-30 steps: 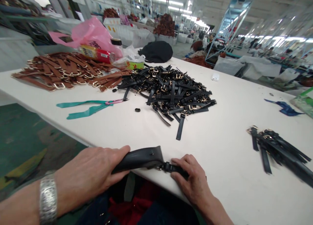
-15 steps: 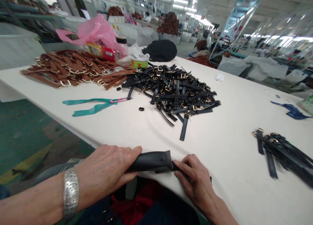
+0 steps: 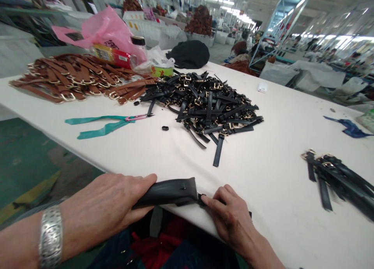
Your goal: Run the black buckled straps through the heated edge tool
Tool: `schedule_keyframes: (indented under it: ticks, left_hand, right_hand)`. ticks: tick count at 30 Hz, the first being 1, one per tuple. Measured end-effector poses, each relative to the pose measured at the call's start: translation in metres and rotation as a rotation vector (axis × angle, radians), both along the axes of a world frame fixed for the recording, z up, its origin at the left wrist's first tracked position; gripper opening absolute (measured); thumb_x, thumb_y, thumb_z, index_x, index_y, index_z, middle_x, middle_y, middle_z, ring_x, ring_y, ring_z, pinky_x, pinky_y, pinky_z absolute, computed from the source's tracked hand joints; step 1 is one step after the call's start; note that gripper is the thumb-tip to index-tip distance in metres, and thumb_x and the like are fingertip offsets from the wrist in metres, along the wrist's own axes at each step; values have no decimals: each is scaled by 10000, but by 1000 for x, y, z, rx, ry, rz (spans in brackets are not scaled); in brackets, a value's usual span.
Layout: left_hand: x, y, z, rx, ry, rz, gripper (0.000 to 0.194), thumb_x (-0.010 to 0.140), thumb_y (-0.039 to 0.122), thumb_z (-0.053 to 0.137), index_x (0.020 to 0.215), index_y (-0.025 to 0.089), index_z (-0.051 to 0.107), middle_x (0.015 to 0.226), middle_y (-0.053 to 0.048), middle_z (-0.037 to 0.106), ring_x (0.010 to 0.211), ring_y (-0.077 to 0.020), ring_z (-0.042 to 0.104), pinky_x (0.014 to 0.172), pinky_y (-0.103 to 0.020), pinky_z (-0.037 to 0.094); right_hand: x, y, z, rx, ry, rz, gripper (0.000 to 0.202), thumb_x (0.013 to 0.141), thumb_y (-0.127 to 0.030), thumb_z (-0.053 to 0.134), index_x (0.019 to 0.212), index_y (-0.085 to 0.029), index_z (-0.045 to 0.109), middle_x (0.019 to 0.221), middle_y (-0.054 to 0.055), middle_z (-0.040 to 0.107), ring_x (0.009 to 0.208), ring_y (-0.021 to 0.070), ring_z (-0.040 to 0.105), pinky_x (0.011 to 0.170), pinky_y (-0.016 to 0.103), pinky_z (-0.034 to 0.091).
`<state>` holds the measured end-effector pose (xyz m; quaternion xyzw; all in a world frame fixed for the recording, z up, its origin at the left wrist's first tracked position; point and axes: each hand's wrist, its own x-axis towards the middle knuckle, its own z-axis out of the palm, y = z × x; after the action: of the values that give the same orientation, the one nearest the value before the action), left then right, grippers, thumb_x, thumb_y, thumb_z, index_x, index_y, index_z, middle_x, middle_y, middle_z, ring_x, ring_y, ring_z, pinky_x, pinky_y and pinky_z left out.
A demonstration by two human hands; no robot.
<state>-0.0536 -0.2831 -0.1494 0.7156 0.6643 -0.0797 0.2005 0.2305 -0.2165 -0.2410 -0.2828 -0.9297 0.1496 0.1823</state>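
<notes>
My left hand (image 3: pixel 111 203) is wrapped around a wide black leather strap (image 3: pixel 169 191), whose broad end points right, over the table's near edge. At that end, my right hand (image 3: pixel 233 214) pinches a small narrow black strap (image 3: pixel 201 198). A glint of metal shows between the two pieces; whether they are joined I cannot tell. Beyond my hands lies a heap of black buckle straps (image 3: pixel 210 105) with gold-coloured buckles. A small black loop (image 3: pixel 165 128) rests to the left of the heap. On the right are several longer black straps (image 3: pixel 341 179) with buckles.
Brown buckle straps (image 3: pixel 76 76) are piled at the far left, by a pink plastic bag (image 3: pixel 102 29) and a red-and-yellow packet (image 3: pixel 112 58). Pink snips (image 3: pixel 134 117) with teal ribbon (image 3: pixel 99 130) lie nearer. A black cloth item (image 3: pixel 188 54) sits at the back.
My left hand has shifted left with the wide strap, and slightly more of the small strap shows at my right fingertips. My right hand stays almost in place. The whole view has swung a little.
</notes>
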Motion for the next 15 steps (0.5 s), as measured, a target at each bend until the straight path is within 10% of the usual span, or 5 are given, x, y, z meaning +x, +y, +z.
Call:
schedule_keyframes:
  ticks: [15]
  left_hand:
    - [2, 10, 2, -19, 30, -72, 202, 853, 399, 479, 952, 267, 596, 859, -58, 723, 755, -292, 677, 637, -388, 452]
  right_hand:
    - [-4, -3, 4, -36, -65, 15, 381, 853, -49, 467, 1195, -201, 539, 835, 58, 531, 767, 203, 455, 648, 338, 401]
